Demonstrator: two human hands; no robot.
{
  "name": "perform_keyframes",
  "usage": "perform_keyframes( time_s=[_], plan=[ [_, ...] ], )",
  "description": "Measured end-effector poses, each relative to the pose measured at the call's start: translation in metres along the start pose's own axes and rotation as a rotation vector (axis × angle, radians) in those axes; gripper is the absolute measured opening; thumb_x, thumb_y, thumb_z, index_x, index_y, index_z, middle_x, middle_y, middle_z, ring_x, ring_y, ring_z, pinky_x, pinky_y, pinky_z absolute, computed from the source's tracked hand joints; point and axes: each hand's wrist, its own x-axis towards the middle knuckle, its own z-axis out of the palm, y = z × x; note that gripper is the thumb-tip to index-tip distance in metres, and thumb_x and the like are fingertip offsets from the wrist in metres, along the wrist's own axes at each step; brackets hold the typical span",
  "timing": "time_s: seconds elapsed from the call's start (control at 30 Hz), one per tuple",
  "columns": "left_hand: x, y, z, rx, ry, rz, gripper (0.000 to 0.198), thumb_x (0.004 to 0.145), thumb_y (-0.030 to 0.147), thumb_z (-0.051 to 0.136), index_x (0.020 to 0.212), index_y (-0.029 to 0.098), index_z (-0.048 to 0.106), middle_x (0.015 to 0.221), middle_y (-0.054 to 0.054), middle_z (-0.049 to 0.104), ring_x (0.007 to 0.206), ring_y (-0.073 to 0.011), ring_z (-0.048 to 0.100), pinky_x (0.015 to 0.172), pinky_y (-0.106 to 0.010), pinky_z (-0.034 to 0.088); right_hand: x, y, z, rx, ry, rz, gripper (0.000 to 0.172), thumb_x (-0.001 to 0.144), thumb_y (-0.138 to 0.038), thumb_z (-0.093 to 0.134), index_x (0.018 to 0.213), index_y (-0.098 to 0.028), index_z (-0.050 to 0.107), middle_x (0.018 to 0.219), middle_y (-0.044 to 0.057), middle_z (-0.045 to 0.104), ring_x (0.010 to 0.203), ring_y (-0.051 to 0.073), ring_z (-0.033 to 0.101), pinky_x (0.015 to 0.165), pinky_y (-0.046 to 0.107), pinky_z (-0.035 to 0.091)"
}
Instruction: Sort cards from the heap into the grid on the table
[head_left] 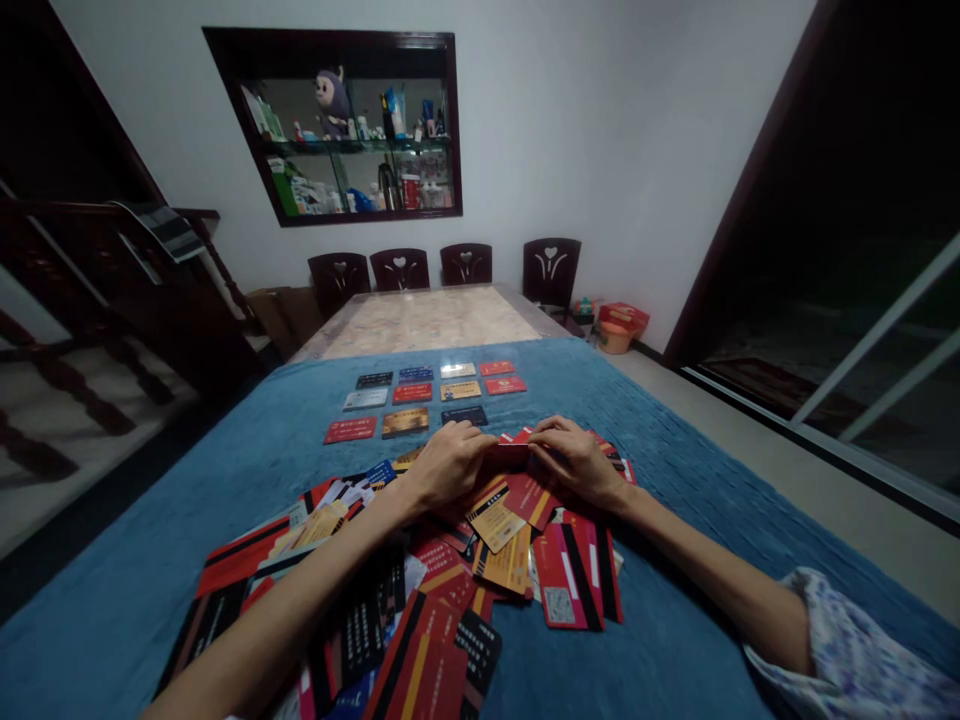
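Between my two hands a red card (511,454) is held nearly edge-on, just above the far side of a loose heap of cards (442,580). My left hand (452,462) has its fingers closed on the card's left end. At the right end, my right hand (576,460) pinches it between thumb and fingers. Beneath the hands lie a gold card (495,515) and several red ones, overlapping at odd angles. Beyond my left hand, rows of single cards lie spaced apart, among them a gold-brown card (406,422), a dark card (464,415) and a red card (350,429).
A blue cloth (675,520) covers the near part of the table; its pale far end (442,315) is bare. Dark chairs (551,268) stand behind it. A wall niche (360,145) holds bottles and a plush toy. On the floor at right is an orange bucket (615,337).
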Motion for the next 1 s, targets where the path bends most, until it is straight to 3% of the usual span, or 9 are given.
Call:
perform_keyframes(
  time_s=[0.17,0.3,0.53,0.67,0.83,1.0],
  plan=[
    [0.000,-0.004,0.006,-0.047,0.037,-0.080,0.037,0.088,0.011,0.046,0.122,0.019,0.060,0.108,-0.009,0.070,0.091,-0.0208,0.057,0.082,-0.033,0.045,0.000,0.003,0.004,0.003,0.016,0.045,0.021,0.096,-0.027,0.049,0.097,-0.021,0.069,0.091,0.009,0.066,0.090,0.021,0.062,0.080,0.037,0.053],
    [0.000,-0.004,0.007,-0.053,0.033,-0.098,0.033,0.087,0.009,0.045,0.114,0.018,0.063,0.104,-0.008,0.071,0.090,-0.0210,0.056,0.084,-0.033,0.045,0.000,0.004,0.006,0.023,0.013,0.065,0.018,0.094,-0.024,0.050,0.098,-0.020,0.067,0.092,0.009,0.065,0.089,0.020,0.062,0.081,0.037,0.052],
    [-0.002,-0.005,0.009,-0.071,0.043,-0.140,0.038,0.087,0.008,0.043,0.116,0.021,0.064,0.096,-0.007,0.069,0.089,-0.0208,0.055,0.083,-0.032,0.046,-0.002,0.005,0.011,0.061,-0.029,0.104,0.019,0.091,-0.018,0.049,0.104,-0.019,0.063,0.096,0.009,0.064,0.089,0.020,0.062,0.080,0.036,0.052],
    [-0.003,-0.008,0.013,-0.106,0.115,-0.167,0.040,0.087,0.008,0.043,0.119,0.019,0.064,0.095,-0.009,0.065,0.087,-0.0197,0.056,0.081,-0.031,0.048,0.000,0.005,0.013,0.054,-0.012,0.104,0.020,0.091,-0.016,0.048,0.105,-0.019,0.062,0.095,0.009,0.064,0.086,0.020,0.062,0.079,0.036,0.052],
    [-0.003,-0.009,0.013,-0.174,0.205,-0.166,0.031,0.086,0.008,0.045,0.107,0.018,0.067,0.083,-0.006,0.061,0.080,-0.0184,0.055,0.075,-0.029,0.048,0.000,0.002,0.011,-0.002,0.002,0.072,0.028,0.089,-0.013,0.049,0.114,-0.021,0.060,0.095,0.008,0.064,0.087,0.021,0.061,0.079,0.036,0.051],
    [-0.003,-0.009,0.016,-0.272,0.274,-0.210,0.026,0.087,0.010,0.047,0.102,0.018,0.067,0.085,-0.006,0.061,0.080,-0.0178,0.058,0.075,-0.028,0.048,-0.001,0.001,0.010,-0.070,-0.021,0.017,0.037,0.089,-0.016,0.051,0.126,-0.022,0.056,0.099,0.010,0.064,0.089,0.023,0.059,0.081,0.038,0.050]
  ],
)
